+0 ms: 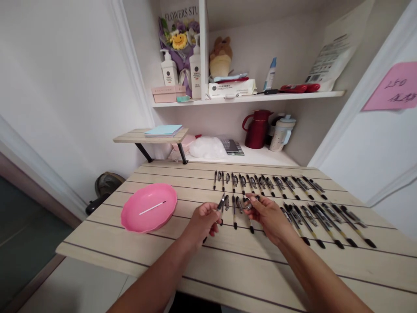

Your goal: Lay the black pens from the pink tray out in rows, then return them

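Observation:
Black pens lie in two rows on the slatted wooden table (130, 256): a far row (267, 182) and a near row (325, 219). My left hand (203, 221) is closed on a black pen (220, 203), its clip end pointing up toward the near row. Just to its right, my right hand (265, 213) pinches a small dark pen part (249, 201) between the fingertips. Both hands hover over the left end of the near row. A pink bowl (133, 217) at the left holds one thin white refill (152, 208).
A small wooden riser (130, 139) with a blue notepad (163, 130) stands at the table's back left. Behind are shelves with a red jug (258, 129), a cup, bottles, a plush toy and flowers. A fan (106, 184) sits low at the left. A pink note (392, 87) hangs at the right.

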`<state>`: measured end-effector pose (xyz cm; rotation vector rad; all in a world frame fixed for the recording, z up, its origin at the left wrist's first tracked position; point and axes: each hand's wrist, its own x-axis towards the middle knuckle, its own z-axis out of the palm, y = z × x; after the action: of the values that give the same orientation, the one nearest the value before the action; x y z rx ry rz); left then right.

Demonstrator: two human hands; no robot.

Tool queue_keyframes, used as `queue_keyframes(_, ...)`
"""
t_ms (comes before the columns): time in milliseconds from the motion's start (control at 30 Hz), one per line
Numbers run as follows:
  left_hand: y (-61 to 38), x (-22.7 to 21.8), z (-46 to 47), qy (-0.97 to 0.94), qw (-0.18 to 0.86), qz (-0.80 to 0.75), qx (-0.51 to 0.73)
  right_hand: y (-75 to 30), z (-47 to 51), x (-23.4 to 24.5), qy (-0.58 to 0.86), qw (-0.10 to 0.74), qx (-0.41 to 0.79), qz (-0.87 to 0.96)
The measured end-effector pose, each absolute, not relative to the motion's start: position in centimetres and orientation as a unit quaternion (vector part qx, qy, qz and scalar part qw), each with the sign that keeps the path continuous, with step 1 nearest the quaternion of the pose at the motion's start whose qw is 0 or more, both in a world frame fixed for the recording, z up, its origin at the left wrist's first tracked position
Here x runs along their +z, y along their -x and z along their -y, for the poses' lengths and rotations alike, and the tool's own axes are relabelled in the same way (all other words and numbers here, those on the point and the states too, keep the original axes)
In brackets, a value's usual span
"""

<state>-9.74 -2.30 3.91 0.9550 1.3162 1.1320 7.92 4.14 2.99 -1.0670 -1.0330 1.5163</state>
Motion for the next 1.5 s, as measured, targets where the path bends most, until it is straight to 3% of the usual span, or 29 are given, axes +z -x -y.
queue_keyframes(367,11.8,2.3,0.2,-0.341,0.512,-0.56,0.555,-4.5,-8.3,4.3,0.47,0.403,0.532,0.578)
queue_keyframes(567,12.1,1.3,0.2,-0.335,0.498,-0.562,0.569,-1.7,-10.9,4.0,0.558,0.212,0.291,0.747)
queue_keyframes(900,12.4,1.6,0.3,-0.348,0.475,-0.56,0.582,2.4,-10.9,2.4,0.596,0.07,0.139,0.788)
queue_keyframes(1133,12.3,2.0,0.4,-0.351,0.48,-0.559,0.578,3.0,-10.8,2.2,0.595,0.033,0.103,0.796)
queue_keyframes(1500,12.4,1.9,0.3,-0.351,0.489,-0.552,0.577,0.6,-11.8,3.9,0.563,0.042,0.093,0.82)
